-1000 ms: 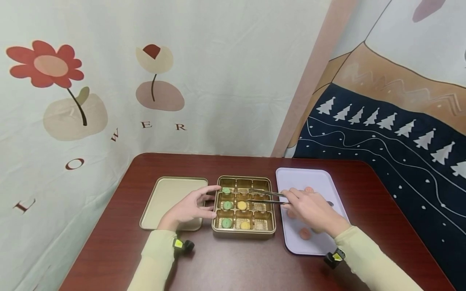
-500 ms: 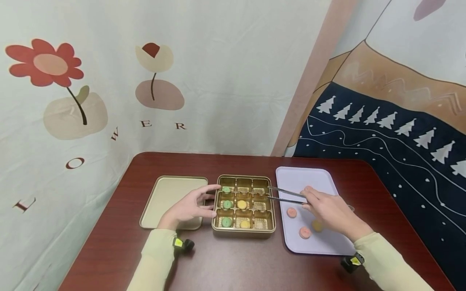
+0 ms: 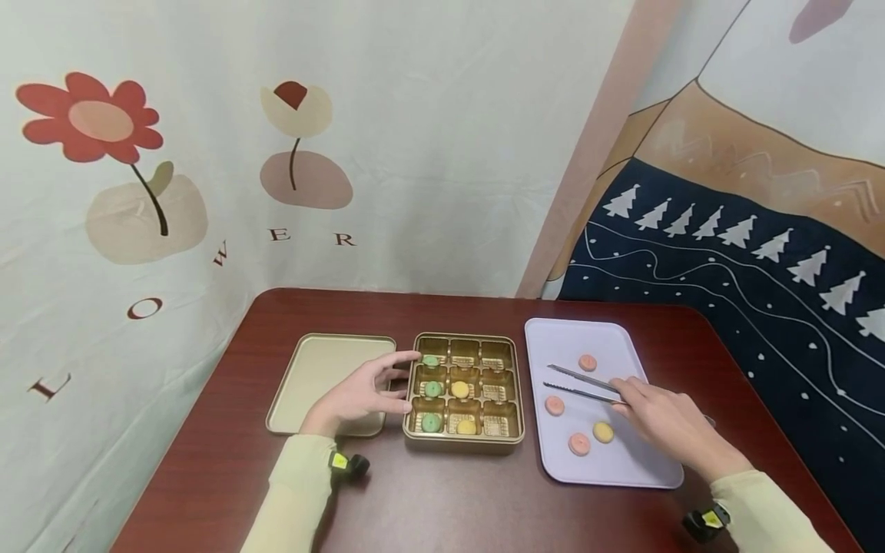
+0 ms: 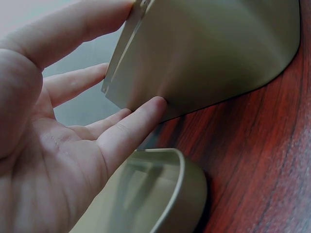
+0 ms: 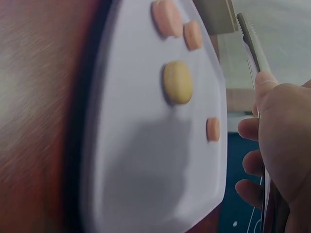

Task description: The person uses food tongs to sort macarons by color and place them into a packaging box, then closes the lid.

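A gold tin (image 3: 464,442) with a divided insert holds three green macarons (image 3: 432,389) in its left column and two yellow macarons (image 3: 459,390) in its middle column. My left hand (image 3: 359,393) touches the tin's left side with spread, fairly straight fingers; the left wrist view has its fingertips against the tin's wall (image 4: 209,53). Over the lilac tray (image 3: 577,338), my right hand (image 3: 667,421) grips metal tongs (image 3: 584,378), their arms apart with nothing between the tips. Three pink macarons (image 3: 579,443) and one yellow macaron (image 5: 178,82) lie on that tray.
The tin's gold lid (image 3: 325,376) lies on the dark red table (image 3: 442,507), left of the tin and partly under my left hand. A printed curtain (image 3: 442,153) hangs behind the table's far edge.
My right hand has moved right with the tongs, from over the tin to over the lilac tray. More of the tray's macarons show. The left hand stays at the tin.
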{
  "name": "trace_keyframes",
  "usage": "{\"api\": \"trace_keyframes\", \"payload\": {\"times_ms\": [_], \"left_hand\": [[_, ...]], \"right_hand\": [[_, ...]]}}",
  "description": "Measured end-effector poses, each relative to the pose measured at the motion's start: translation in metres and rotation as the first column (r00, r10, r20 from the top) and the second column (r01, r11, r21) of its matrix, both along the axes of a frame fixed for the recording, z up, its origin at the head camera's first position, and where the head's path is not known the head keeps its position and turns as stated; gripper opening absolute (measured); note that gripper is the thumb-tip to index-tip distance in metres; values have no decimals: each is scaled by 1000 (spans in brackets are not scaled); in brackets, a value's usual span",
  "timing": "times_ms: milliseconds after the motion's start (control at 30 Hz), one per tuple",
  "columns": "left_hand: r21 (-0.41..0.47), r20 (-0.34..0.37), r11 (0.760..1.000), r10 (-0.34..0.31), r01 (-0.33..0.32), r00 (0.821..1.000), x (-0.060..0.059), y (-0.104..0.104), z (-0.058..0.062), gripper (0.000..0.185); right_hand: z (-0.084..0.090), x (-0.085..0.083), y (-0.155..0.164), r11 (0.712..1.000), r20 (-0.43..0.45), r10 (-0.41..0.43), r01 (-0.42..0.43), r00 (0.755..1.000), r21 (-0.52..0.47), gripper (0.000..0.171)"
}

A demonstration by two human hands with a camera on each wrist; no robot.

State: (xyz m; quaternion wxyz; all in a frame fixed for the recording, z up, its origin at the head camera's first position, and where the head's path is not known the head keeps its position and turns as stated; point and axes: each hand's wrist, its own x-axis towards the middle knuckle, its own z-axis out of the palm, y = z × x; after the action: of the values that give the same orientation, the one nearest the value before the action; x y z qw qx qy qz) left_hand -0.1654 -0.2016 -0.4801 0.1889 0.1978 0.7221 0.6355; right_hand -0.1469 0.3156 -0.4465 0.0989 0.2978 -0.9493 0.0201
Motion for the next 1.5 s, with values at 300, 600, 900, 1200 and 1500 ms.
{"api": "trace_keyframes", "payload": {"times_ms": [300, 600, 900, 1200, 1500], "left_hand": [[9, 6, 1000, 3, -3, 1000, 1, 0, -2, 95], [-2, 5, 1000, 11, -11, 1000, 0, -1, 1, 93], [-2, 7, 1000, 8, -8, 1000, -1, -1, 2, 93], [2, 9, 1000, 6, -6, 1000, -1, 0, 1, 94], [0, 13, 1000, 11, -11, 1000, -1, 1, -1, 94]], "right_hand": [[-6, 13, 23, 1000, 17, -24, 24, 1000, -1, 45], [-13, 23, 48, 1000, -15, -25, 25, 1000, 9, 39], [-19, 35, 66, 1000, -16, 12, -12, 1000, 14, 39], [-22, 45, 73, 999, 3, 15, -15, 1000, 33, 39], [-24, 51, 78, 999, 30, 10, -11, 999, 47, 37]]}}
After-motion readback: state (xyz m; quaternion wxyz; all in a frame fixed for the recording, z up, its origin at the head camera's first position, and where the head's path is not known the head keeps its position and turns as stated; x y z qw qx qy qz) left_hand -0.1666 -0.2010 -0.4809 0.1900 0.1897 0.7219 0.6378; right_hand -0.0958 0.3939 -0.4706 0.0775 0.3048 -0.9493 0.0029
